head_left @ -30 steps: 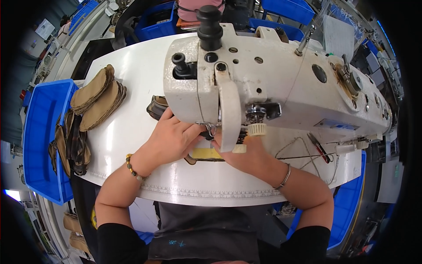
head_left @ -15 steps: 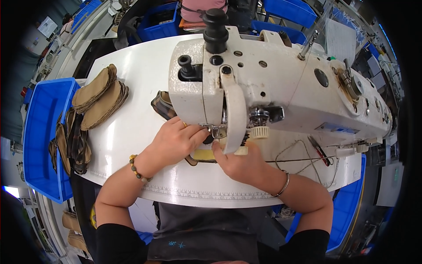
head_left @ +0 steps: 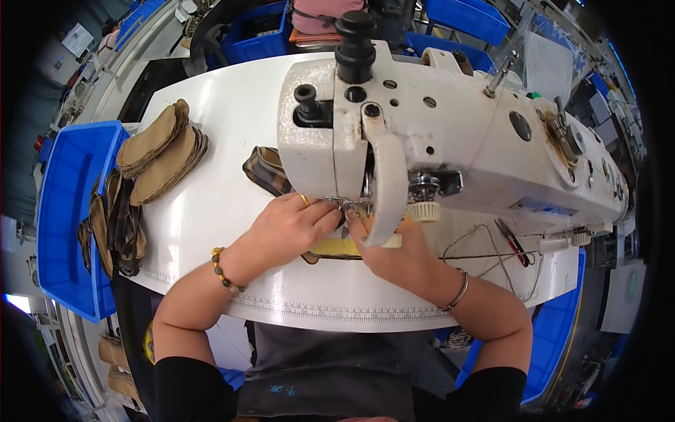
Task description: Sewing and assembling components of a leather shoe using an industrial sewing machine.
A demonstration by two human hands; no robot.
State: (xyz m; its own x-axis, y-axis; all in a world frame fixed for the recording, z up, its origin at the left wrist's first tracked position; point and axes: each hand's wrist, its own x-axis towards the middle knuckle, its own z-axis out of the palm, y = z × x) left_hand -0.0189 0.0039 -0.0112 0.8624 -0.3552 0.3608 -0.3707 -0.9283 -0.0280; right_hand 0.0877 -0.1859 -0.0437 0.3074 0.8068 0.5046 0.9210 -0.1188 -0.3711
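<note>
This is a sewing workshop, a factory floor for shoe parts: a heavy white industrial sewing machine (head_left: 450, 133) fills the white counter (head_left: 232, 119), which carries a printed ruler along its near edge. At far left lie stacks of tan sole-shaped pieces (head_left: 160, 151) beside a blue bin (head_left: 63, 176) holding more, with more blue bins (head_left: 467, 15) behind.

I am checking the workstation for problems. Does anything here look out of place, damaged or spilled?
Nothing stands out. Both hands, left hand and right hand, press a yellow piece under the sewing machine; tan soles lie stacked neatly.
</note>
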